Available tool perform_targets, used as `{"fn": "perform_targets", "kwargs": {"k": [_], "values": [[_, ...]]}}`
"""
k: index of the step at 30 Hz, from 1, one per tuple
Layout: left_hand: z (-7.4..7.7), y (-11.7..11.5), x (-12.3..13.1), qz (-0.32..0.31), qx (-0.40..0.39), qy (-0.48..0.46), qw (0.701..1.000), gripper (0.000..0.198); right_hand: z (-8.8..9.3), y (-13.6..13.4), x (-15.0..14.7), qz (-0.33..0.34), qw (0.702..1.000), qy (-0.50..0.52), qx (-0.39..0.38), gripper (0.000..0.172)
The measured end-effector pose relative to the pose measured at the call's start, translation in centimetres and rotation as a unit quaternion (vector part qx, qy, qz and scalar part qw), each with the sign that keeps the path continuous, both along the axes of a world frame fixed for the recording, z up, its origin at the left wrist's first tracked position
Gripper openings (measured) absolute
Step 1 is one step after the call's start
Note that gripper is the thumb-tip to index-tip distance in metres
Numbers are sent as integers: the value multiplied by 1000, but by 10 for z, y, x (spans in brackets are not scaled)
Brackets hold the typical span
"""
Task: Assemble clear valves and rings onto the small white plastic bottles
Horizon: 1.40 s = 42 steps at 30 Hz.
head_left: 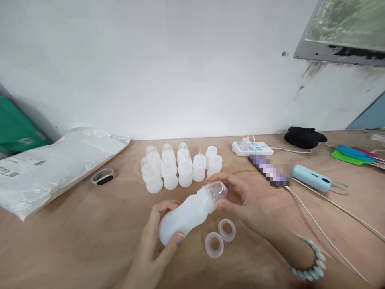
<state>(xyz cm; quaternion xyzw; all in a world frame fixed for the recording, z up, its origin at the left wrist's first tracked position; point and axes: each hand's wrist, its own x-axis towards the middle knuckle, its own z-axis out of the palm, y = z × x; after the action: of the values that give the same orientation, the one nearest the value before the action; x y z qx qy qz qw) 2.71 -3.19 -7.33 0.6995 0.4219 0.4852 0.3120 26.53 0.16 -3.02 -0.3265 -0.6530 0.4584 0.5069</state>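
Note:
A white translucent bottle (186, 218) lies tilted in the air over the table, its top pointing up and right. My left hand (159, 237) is wrapped round the bottle's lower body, thumb in front. At the other end, the fingers of my right hand (236, 196) grip a clear cap (217, 191) that sits at the bottle's neck. Two translucent rings, one nearer (207, 245) and one farther (220, 230), lie flat on the table below my right hand. Behind stand several similar white bottles (170, 174) in rows, some with clear domed caps, those at the right uncapped.
On the left are a white plastic package (57, 164) and a grey wristband (102, 177). To the right lie a power strip (252, 148), a phone (269, 170), a light blue device (312, 178), cables, a black pouch (304, 137) and coloured spatulas (353, 155).

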Motion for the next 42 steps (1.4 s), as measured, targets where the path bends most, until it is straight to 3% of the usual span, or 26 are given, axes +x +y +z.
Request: {"fn": "perform_targets", "kwargs": {"k": [3,8,13,18,21,23,25,28,30,32,35,42], "values": [[0,2,0,-30,17,-10,999,42,4,9,5,-62,996,67,-5,30],[-1,5,-3,-16,40,-27,999,36,14,19,22,-165,985,40,35,21],[0,3,-2,-20,34,-6,999,32,7,23,26,-199,974,-56,96,24],[1,3,-3,-15,40,8,999,30,0,28,19,-223,941,-202,157,29],[1,3,-4,-17,41,11,999,29,2,30,16,-220,936,-219,165,27],[1,3,-4,-13,42,14,999,29,7,33,17,-223,943,-175,174,24],[0,4,-4,-8,42,17,999,29,15,41,20,-276,935,-65,214,20],[-2,3,-5,-7,37,19,999,28,29,64,26,-400,867,102,280,20],[-3,3,-5,-10,32,18,999,28,36,84,29,-421,856,96,284,24],[-5,3,-5,-8,23,21,999,28,40,104,29,-397,881,0,259,28],[-5,2,-5,-4,13,27,1000,28,39,129,21,-308,908,-186,213,34],[-1,1,-6,-4,22,38,999,28,32,155,0,-141,908,-349,182,32]]}}
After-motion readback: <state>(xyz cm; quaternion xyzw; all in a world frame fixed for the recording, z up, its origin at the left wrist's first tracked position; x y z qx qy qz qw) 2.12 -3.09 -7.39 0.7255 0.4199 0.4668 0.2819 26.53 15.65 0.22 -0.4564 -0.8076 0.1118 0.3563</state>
